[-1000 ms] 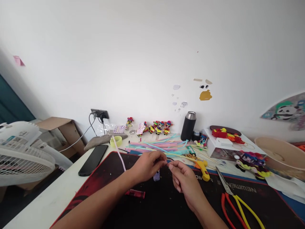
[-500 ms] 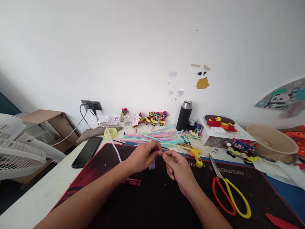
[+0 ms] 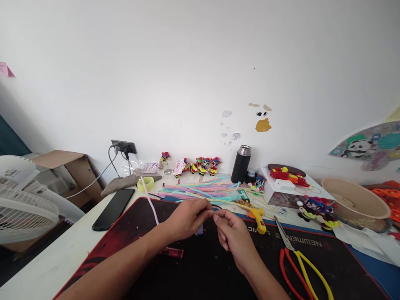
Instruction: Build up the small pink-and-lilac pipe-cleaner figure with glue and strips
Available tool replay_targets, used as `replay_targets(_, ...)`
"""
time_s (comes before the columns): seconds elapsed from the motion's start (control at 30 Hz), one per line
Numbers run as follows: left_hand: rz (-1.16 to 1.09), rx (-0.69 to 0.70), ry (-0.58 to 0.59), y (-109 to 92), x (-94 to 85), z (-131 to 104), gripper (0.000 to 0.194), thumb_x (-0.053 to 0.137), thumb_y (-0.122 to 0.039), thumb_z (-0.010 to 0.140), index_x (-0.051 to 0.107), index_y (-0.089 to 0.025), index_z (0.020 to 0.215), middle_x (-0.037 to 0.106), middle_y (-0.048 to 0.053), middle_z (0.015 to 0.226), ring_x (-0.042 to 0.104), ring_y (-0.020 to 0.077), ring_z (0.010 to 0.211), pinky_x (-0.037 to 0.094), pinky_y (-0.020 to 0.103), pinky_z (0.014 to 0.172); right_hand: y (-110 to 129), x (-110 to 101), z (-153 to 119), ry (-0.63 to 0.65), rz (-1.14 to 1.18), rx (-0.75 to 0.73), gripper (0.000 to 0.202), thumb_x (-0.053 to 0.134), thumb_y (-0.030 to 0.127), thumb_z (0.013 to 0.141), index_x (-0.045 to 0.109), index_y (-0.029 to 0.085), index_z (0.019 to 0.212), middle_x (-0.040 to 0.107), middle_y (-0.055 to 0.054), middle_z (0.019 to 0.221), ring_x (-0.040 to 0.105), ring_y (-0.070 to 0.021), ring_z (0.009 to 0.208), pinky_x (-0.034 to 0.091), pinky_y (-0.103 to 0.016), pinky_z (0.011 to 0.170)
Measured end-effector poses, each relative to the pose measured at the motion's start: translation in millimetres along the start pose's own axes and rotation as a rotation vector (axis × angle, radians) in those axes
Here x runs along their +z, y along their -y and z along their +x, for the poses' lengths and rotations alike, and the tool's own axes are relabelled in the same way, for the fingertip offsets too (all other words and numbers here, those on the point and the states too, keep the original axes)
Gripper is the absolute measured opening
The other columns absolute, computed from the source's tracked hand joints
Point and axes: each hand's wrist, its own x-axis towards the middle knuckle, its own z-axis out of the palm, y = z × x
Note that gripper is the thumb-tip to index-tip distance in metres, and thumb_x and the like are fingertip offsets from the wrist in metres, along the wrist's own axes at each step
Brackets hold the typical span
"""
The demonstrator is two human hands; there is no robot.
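Observation:
Over the dark desk mat (image 3: 200, 275), my left hand (image 3: 189, 218) and my right hand (image 3: 233, 229) meet at the fingertips. Both are pinched closed; whatever lies between the fingertips is too small to make out. A pale pink strip (image 3: 150, 200) rises behind my left forearm, its upper end beside a yellow tape roll (image 3: 146, 183). Partly behind my left hand is a small purple item (image 3: 200, 229). A dark red object (image 3: 171, 252) lies on the mat near my left wrist.
Scissors (image 3: 289, 246) with red and yellow handles and a yellow glue gun (image 3: 258, 220) lie right. Behind are pastel strips (image 3: 203, 190), small dolls (image 3: 204, 165) and a black flask (image 3: 241, 163). Left are a phone (image 3: 113, 209) and a fan (image 3: 25, 212).
The camera view has tilted up a little, so the desk and objects appear lower. Both hands keep nearly the same pinched pose, fingertips together.

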Motion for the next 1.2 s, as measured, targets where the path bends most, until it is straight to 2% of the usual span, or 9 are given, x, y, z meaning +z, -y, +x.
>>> replay_targets(0.07,-0.004,-0.022,0.005,-0.9,0.8,-0.1,0.02,0.053,-0.029,0.104,0.064,-0.019,0.091,0.068,0.001,0.078,0.06,0.0146,0.07,0.043,0.024,0.065,2.0,1.0,-0.7,0.002,-0.006,-0.02,0.045,0.08,0.059,0.08,0.063,0.018,0.09,0.042,0.011,0.048,0.031,-0.0054,0.035,0.02,-0.02,0.038)
replay_targets(0.17,-0.011,-0.034,-0.004,-0.6,2.5,0.4,0.014,0.056,-0.023,0.102,0.067,-0.019,0.093,0.071,0.002,0.082,0.064,0.015,0.073,0.046,0.024,0.068,-0.1,0.3,0.3,-0.02,-0.009,0.027,0.052,0.081,0.065,0.074,0.063,0.018,0.09,0.039,0.012,0.045,0.027,-0.0053,0.034,0.016,-0.021,0.036)
replay_targets(0.23,-0.003,-0.027,0.0,0.7,3.0,1.3,0.011,0.058,-0.022,0.1,0.068,-0.019,0.096,0.073,0.003,0.085,0.066,0.0154,0.075,0.048,0.024,0.07,-2.9,-0.9,1.6,-0.013,-0.017,0.066,0.053,0.08,0.066,0.075,0.064,0.018,0.091,0.04,0.011,0.046,0.027,-0.0057,0.035,0.016,-0.021,0.037)
replay_targets(0.5,-0.017,-0.04,0.006,1.2,1.1,3.8,0.013,0.059,-0.015,0.098,0.07,-0.019,0.103,0.077,0.005,0.094,0.07,0.0178,0.086,0.052,0.026,0.08,-0.6,-0.1,0.0,-0.004,-0.008,0.053,0.05,0.081,0.063,0.076,0.063,0.019,0.092,0.041,0.012,0.047,0.029,-0.0059,0.035,0.016,-0.021,0.037)
replay_targets(0.83,-0.086,-0.064,-0.024,3.6,5.0,1.7,0.012,0.06,-0.013,0.095,0.069,-0.019,0.092,0.07,-0.001,0.076,0.067,0.0139,0.07,0.048,0.022,0.067,2.1,1.1,-0.4,0.007,0.017,0.027,0.045,0.077,0.058,0.08,0.063,0.018,0.093,0.042,0.013,0.047,0.029,-0.0044,0.034,0.02,-0.019,0.036)
replay_targets(1.2,-0.145,-0.112,-0.033,4.2,4.3,3.3,0.006,0.064,-0.017,0.092,0.068,-0.02,0.09,0.073,-0.003,0.077,0.068,0.0126,0.069,0.049,0.021,0.066,4.9,-2.0,1.4,-0.007,0.075,0.0,0.037,0.077,0.051,0.08,0.063,0.018,0.09,0.042,0.013,0.045,0.029,-0.0048,0.033,0.021,-0.019,0.034)
